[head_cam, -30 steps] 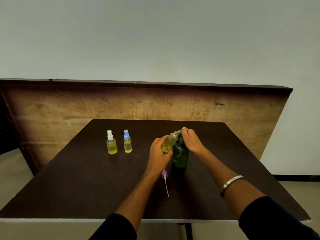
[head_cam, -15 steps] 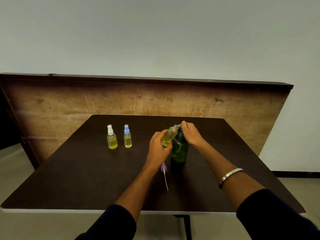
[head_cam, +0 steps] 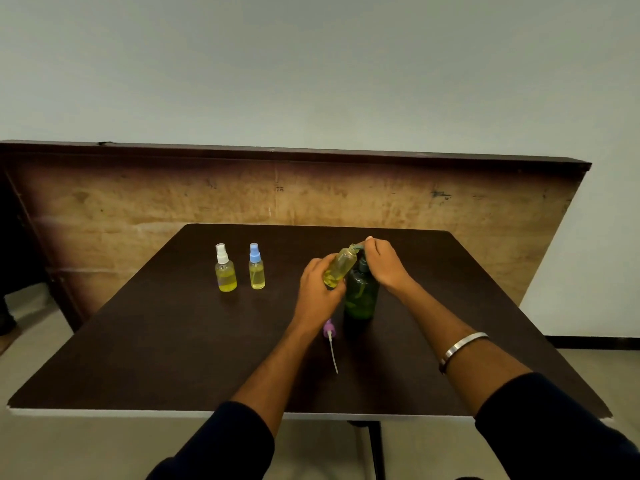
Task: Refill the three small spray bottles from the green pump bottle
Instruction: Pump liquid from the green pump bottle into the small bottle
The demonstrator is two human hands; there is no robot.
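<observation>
1. Reading any brand or label is not possible: the bottles carry no writing that can be made out, and the small dark marks on the wooden board behind the worktop are too faint to read
2. Left hand reaches forward from a dark sleeve, its fingers curled round the lower part of an uncapped small spray bottle, which it holds tilted with the open neck up and to the right
3. Right hand comes in from the right, fingers bent down over the pump head of the green pump bottle; whether they grip the head or only press on it I cannot tell. The spout meets the tilted bottle's neck. A metal bangle sits on that forearm
4. The tilted bottle holds yellow liquid, mostly pooled at its low end, and touches the green bottle's left shoulder
5. The green pump bottle stands upright on the worktop near its middle, dark and translucent; its fill level cannot be told
6. A purple spray cap with a white dip tube lies flat on the worktop just nearer than the left hand
7. Two more small bottles stand upright to the left, well apart from the hands: the white-capped bottle and, just beside it on the right, the blue-capped bottle, both holding yellow liquid
</observation>
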